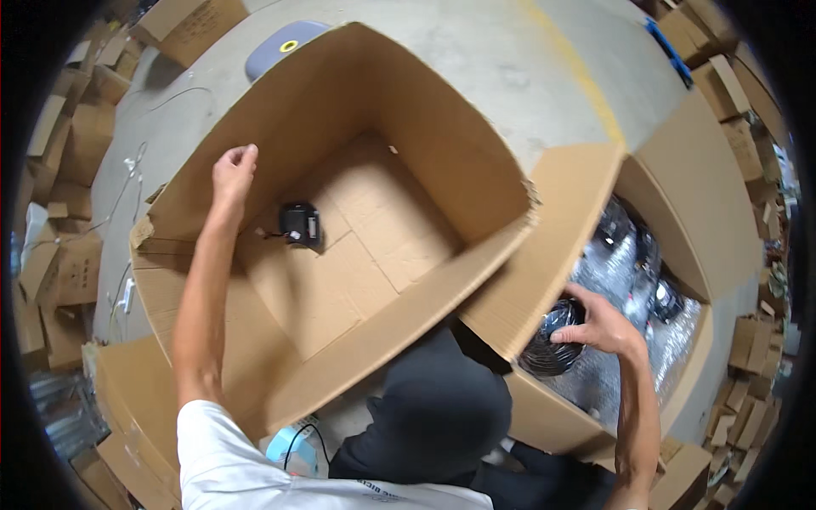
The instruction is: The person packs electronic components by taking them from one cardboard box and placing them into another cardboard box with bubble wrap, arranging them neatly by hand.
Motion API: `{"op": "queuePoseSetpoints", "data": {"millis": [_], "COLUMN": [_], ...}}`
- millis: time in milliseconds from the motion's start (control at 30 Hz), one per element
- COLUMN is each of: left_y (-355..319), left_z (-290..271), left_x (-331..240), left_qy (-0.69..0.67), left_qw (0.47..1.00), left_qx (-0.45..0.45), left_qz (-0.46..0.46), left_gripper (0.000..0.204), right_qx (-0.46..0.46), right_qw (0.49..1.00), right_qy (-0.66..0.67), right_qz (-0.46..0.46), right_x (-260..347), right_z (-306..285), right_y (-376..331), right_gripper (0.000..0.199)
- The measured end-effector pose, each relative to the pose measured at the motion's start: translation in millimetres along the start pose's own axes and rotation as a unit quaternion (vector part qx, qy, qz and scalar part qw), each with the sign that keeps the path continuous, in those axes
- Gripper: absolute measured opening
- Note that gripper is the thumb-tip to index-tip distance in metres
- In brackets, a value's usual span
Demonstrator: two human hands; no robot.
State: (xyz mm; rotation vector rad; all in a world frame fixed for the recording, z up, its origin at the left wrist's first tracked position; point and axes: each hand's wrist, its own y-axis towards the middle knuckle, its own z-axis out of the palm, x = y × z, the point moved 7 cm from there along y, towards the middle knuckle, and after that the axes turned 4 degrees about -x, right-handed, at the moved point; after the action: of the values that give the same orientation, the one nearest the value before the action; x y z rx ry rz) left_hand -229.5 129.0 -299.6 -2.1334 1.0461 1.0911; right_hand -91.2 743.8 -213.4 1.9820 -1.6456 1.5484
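A large open cardboard box [382, 246] stands in front of me. On its bottom lies a small black boxy device [302, 226] with a pale label and a short lead. Over the box's left side, my left hand [234, 172] is raised with its fingers drawn together, and nothing shows in them. To the right, my right hand [599, 323] reaches into a second open carton [544, 398]. Its thumb and fingers close round a shiny black round bundle [551, 350], seemingly wrapped in plastic film. The palm side of that grip is hidden.
Clear bubble wrap [612, 272] and more black wrapped items [669, 300] fill the right carton. A grey-purple plastic object [285, 47] stands behind the big box. Flattened and folded cartons [72, 268] line the left, and cartons [752, 344] pile up at the right.
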Motion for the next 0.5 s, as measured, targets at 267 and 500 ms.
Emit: {"op": "queuePoseSetpoints", "data": {"millis": [267,500], "left_y": [-9.1,-72.4], "left_z": [112.1,132.1], "left_x": [203.1,148.5], "left_qy": [0.164,0.04], "left_qw": [0.968,0.965], "left_qx": [0.188,0.241], "left_qz": [0.025,-0.099], "left_gripper": [0.083,0.053], "right_qx": [-0.054,-0.201], "right_qw": [0.996,0.959], "right_qy": [-0.071,-0.2], "right_qz": [-0.03,-0.016], "right_x": [5.2,24.7], "right_z": [-4.3,-11.2], "right_y": [12.0,-39.6], "right_gripper": [0.071,0.064]}}
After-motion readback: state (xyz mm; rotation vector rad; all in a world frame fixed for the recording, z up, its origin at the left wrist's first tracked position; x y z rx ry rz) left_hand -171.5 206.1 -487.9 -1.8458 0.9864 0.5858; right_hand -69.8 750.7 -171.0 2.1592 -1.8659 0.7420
